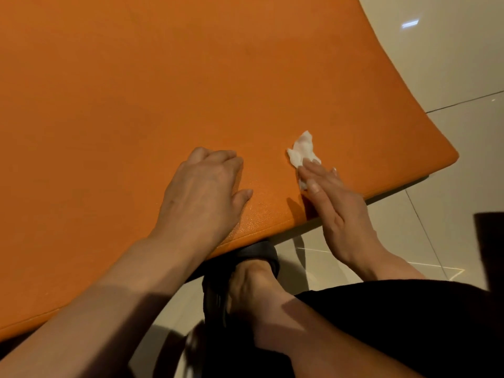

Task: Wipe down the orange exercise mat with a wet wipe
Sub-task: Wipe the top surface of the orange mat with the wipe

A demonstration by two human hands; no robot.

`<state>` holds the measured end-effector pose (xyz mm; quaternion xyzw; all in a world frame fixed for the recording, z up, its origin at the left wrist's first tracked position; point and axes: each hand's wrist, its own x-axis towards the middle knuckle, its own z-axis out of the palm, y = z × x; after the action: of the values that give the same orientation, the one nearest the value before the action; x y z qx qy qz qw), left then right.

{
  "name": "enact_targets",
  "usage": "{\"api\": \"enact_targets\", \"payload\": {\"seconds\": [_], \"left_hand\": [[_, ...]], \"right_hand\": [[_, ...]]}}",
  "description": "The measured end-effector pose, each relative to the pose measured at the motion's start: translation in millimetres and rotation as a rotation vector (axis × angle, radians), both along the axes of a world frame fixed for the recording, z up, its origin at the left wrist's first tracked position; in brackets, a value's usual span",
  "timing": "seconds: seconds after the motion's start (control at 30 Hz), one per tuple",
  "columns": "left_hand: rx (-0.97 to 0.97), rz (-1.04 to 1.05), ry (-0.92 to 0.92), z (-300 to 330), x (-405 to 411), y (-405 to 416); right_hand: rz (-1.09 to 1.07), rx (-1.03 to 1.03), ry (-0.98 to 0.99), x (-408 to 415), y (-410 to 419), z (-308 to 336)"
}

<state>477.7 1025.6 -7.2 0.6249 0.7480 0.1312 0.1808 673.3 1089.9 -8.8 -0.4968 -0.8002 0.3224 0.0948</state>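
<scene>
Orange foam fills nearly the whole view: the exercise mat [191,91] lies flat on a pale tiled floor [450,64], its near right corner just ahead of the person. On that corner sits the wet wipe [301,150], white and crumpled, pinned under the straight fingers of the right hand [335,203], which presses it flat against the mat, not clutching it. The left hand [204,192] rests on the mat just beside it, knuckles up, fingers curled under and holding nothing, thumb out to the side, likely bracing the mat against the stroke.

So where are we? Wiping looks under way at this near corner, close to the mat's edge. No wet streaks or sheen show anywhere, so how much has already been covered cannot be told. The long stretch of mat running away up and to the left may well remain.

Below the mat's edge, a foot in a black sandal [245,268] and dark clothing [395,323].
</scene>
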Motion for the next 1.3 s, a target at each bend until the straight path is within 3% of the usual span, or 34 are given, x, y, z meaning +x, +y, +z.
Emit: {"api": "enact_targets", "payload": {"seconds": [0.1, 0.17, 0.37, 0.53, 0.77, 0.93, 1.17, 1.3], "left_hand": [[-0.005, 0.026, -0.003, -2, -5, 4], [-0.013, 0.042, -0.007, -3, -8, 7], [-0.052, 0.097, -0.009, -5, -17, 16], [-0.055, 0.133, -0.057, -8, -21, 21], [-0.085, 0.164, -0.045, -10, -21, 26], [-0.052, 0.19, -0.079, -12, -25, 25], [-0.109, 0.17, -0.076, -17, -38, 32], [-0.118, 0.184, -0.098, -23, -44, 38]], "right_hand": [[0.351, 0.005, 0.004, -17, -6, 0], [0.449, 0.018, -0.021, -23, 3, -2], [0.199, -0.02, -0.098, -31, 39, -1], [0.556, -0.056, -0.065, -55, 26, -2], [0.254, -0.021, -0.193, -54, 70, -8], [0.545, -0.091, -0.069, -75, 48, -8], [0.301, -0.045, -0.245, -75, 100, -16], [0.479, -0.179, -0.122, -93, 79, -15]]}}
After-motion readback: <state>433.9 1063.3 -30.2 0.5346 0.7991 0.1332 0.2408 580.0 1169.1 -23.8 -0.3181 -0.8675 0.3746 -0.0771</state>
